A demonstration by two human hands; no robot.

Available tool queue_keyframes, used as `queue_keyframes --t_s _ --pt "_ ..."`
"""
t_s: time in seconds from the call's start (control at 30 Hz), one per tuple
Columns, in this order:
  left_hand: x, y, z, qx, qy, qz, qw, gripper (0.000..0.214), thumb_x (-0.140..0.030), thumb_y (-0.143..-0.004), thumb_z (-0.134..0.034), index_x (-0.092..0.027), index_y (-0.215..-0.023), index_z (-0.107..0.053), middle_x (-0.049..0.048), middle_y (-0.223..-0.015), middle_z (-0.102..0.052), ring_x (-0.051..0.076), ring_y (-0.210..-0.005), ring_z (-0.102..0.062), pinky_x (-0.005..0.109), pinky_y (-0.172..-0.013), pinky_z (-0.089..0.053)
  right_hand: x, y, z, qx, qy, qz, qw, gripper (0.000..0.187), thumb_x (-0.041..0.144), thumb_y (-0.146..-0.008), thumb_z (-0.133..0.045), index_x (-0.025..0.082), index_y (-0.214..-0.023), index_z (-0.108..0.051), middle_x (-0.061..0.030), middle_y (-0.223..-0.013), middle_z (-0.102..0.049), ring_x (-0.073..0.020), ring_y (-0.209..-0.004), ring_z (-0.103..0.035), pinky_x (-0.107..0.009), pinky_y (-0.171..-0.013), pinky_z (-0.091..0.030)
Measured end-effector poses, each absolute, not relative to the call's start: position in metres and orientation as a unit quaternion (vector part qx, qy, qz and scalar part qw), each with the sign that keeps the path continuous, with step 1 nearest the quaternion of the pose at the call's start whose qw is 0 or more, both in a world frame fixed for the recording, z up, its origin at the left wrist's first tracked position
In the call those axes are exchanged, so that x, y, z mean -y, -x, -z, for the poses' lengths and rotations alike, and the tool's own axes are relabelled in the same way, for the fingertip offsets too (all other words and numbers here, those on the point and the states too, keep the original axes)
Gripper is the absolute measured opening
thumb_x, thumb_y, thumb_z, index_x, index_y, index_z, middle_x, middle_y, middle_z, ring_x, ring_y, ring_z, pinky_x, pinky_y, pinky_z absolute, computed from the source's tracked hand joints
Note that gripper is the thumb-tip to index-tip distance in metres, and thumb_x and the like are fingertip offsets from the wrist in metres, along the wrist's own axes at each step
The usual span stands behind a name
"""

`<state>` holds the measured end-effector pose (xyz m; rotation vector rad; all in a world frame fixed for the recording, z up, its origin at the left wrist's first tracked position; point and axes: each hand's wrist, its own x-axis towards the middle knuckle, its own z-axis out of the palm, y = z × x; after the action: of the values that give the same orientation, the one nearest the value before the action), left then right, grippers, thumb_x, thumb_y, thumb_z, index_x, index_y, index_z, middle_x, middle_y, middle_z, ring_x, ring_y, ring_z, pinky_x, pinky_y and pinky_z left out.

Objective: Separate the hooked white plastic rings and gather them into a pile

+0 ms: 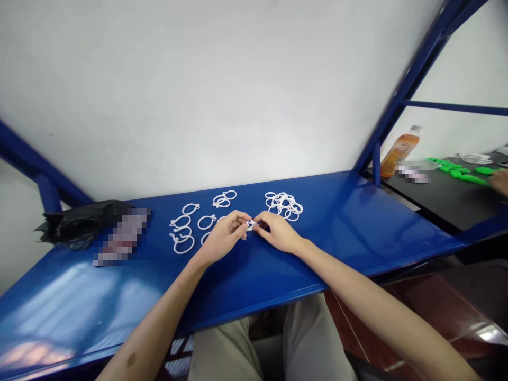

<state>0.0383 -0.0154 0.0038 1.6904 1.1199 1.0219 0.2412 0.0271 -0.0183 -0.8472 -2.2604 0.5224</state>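
Between my two hands, just above the blue tabletop, is a white plastic ring (250, 226), mostly covered by the fingers. My left hand (228, 235) pinches it from the left with thumb and fingertips. From the right, my right hand (278, 230) closes its thumb and fingers on the other side. Several loose white rings (183, 244) with small knobs or eyelets lie spread out to the left of my left hand, some partly behind it. Beyond my right hand lies a tangled pile of white rings (283, 203).
The blue metal table (337, 222) meets a pale wall. A black plastic bag (79, 222) and a blurred packet (123, 238) lie at left. On a dark table at right are an orange drink bottle (400, 151), green pieces (456, 170) and another person's hand (499, 182).
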Motion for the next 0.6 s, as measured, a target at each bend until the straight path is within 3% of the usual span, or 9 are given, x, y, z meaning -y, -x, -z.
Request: queue_keyframes --t_s 0.23,0.4,0.5,0.6 --pt "0.014 -0.038 -0.005 -0.467 -0.656 -0.43 0.407 0.028 -0.042 -0.093 -0.054 -0.02 -0.11 -0.056 -0.0007 -0.076 -0.064 0.015 -0.072 -0.067 0.034 -0.075 -0.056 -0.028 -0.24 0.019 0.859 0.345 -0.221 0.306 0.023 0.019 -0.087 -0.067 0.02 -0.107 -0.058 -0.002 -0.089 -0.067 -0.0172 -0.078 -0.065 -0.03 -0.073 -0.051" --pt "0.006 -0.032 0.001 -0.527 -0.621 -0.465 0.347 0.03 -0.042 -0.091 -0.054 -0.019 -0.11 -0.055 0.0014 -0.079 -0.067 0.017 -0.067 -0.067 0.033 -0.065 -0.056 -0.031 -0.239 0.022 0.814 0.337 -0.304 0.362 0.032 0.015 -0.088 -0.066 0.023 -0.117 -0.055 -0.0002 -0.09 -0.071 -0.0159 -0.082 -0.069 -0.032 -0.082 -0.054" --pt "0.004 -0.029 0.004 -0.558 -0.646 -0.425 0.301 0.026 -0.038 -0.091 -0.051 -0.02 -0.108 -0.058 0.0042 -0.087 -0.07 0.018 -0.076 -0.068 0.031 -0.064 -0.054 -0.03 -0.239 0.019 0.792 0.315 -0.326 0.409 0.025 0.019 -0.087 -0.068 0.023 -0.11 -0.059 -0.0007 -0.093 -0.071 -0.0159 -0.085 -0.07 -0.032 -0.084 -0.055" --pt "0.006 -0.031 0.006 -0.561 -0.702 -0.367 0.243 0.019 -0.032 -0.092 -0.05 -0.021 -0.105 -0.06 0.004 -0.09 -0.072 0.018 -0.078 -0.067 0.033 -0.073 -0.053 -0.029 -0.239 0.016 0.765 0.319 -0.343 0.442 0.014 0.027 -0.085 -0.072 0.022 -0.094 -0.062 -0.0013 -0.089 -0.071 -0.0166 -0.079 -0.069 -0.031 -0.078 -0.055"
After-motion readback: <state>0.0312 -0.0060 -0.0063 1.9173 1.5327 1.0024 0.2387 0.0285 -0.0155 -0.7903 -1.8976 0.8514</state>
